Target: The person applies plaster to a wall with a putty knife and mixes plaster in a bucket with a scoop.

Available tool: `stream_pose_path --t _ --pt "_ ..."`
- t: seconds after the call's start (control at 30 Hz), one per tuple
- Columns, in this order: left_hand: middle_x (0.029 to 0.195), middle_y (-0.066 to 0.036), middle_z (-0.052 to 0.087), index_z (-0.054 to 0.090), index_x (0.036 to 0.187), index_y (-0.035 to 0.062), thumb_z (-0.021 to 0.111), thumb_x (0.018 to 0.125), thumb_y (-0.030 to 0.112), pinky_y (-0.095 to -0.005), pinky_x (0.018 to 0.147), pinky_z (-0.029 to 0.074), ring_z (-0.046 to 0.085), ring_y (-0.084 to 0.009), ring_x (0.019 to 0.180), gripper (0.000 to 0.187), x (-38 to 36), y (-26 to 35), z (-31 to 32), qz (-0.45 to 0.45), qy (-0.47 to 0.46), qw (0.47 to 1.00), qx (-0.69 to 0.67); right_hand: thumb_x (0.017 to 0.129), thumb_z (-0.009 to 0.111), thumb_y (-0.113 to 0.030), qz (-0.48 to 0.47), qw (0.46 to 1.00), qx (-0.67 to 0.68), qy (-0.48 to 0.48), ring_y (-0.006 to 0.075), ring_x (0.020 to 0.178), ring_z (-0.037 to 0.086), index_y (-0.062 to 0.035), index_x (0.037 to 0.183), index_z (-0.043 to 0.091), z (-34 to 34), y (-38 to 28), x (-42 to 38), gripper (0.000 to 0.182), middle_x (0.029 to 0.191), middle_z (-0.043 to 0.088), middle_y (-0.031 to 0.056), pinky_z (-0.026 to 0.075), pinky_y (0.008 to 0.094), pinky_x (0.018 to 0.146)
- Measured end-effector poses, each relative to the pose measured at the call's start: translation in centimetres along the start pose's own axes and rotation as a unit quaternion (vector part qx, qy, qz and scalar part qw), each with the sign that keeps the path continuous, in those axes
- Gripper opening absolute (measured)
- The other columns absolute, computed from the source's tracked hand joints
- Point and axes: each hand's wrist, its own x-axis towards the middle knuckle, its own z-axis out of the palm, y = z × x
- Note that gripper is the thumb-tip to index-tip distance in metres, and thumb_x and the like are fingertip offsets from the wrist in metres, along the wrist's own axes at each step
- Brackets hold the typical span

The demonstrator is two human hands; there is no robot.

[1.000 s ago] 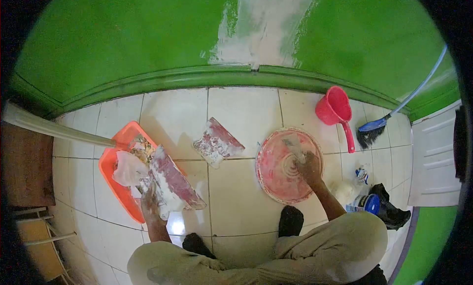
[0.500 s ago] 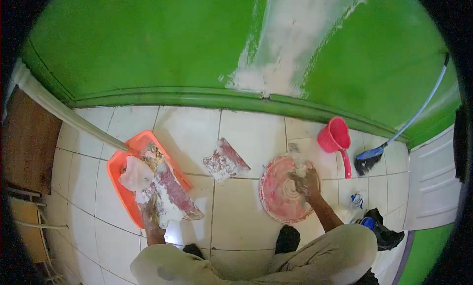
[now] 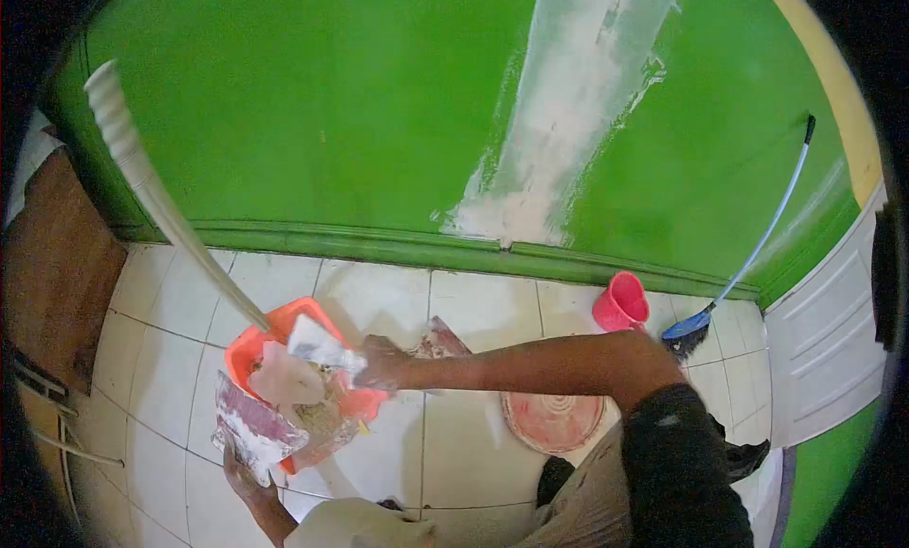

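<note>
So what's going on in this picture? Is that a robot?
No robot here! It is a person, working with two bare hands. The camera sits on their head, looking forward and down, so you see almost what they see.

The left hand holds a reddish piece smeared with white. The right hand reaches across with a flat, whitish thing, too blurry to name for sure.

Between the hands is an orange tray with scraps in it. On the tiled floor are a round red lid-like disc, a pink scoop and another reddish piece. The wall is green, with a big whitish patch.
</note>
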Motion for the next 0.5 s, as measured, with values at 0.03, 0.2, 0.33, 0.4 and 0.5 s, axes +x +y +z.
stream_pose_path --t 0.03,0.2,0.33,0.4,0.5 --pt "0.117 -0.015 0.06 0.053 0.124 -0.007 0.05 0.088 0.061 -0.0391 0.088 0.05 0.061 -0.0272 0.101 0.077 -0.3 0.0 -0.4 -0.042 0.016 0.996 -0.081 0.066 0.071 -0.028 0.001 1.0 0.015 -0.01 0.0342 0.085 0.063 0.0022 0.09 0.065 0.7 -2.0 1.3 0.039 0.086 0.063 0.0227 0.051 0.0422 0.075" --pt "0.119 -0.015 0.059 0.045 0.13 -0.0081 0.059 0.085 0.057 -0.035 0.089 0.052 0.06 -0.0237 0.105 0.08 -1.1 -2.0 -0.2 -0.234 0.08 0.875 -0.416 0.066 0.073 -0.027 -0.054 0.99 0.098 0.091 0.0304 0.082 0.065 0.0013 0.104 0.061 7.3 -4.4 6.3 0.049 0.088 0.065 0.0191 0.052 0.0402 0.074" --pt "0.122 -0.016 0.057 0.044 0.131 -0.009 0.063 0.083 0.055 -0.0362 0.091 0.051 0.059 -0.0252 0.107 0.082 -1.7 -3.5 -0.5 -0.21 0.09 0.893 -0.388 0.074 0.071 -0.046 -0.033 0.996 0.075 0.044 0.0271 0.091 0.066 -0.0059 0.124 0.057 5.3 -9.5 3.4 0.065 0.093 0.067 0.0127 0.051 0.039 0.078" --pt "0.123 -0.017 0.056 0.045 0.131 -0.0081 0.062 0.086 0.049 -0.0365 0.09 0.051 0.059 -0.0261 0.107 0.074 -1.5 -2.9 -0.6 -0.195 0.081 0.911 -0.354 0.07 0.071 -0.028 -0.069 0.994 0.028 0.084 0.03 0.092 0.065 -0.0039 0.125 0.056 9.3 -6.1 6.5 0.062 0.096 0.067 0.0155 0.052 0.0413 0.079" --pt "0.122 -0.017 0.056 0.046 0.13 -0.0079 0.06 0.089 0.043 -0.0376 0.089 0.052 0.059 -0.027 0.106 0.066 -1.3 -4.4 0.8 -0.319 0.114 0.778 -0.529 0.071 0.07 -0.029 -0.052 0.994 0.003 0.095 0.0309 0.099 0.064 -0.0063 0.123 0.057 6.8 -8.2 4.4 0.059 0.106 0.065 0.0162 0.051 0.0426 0.083"
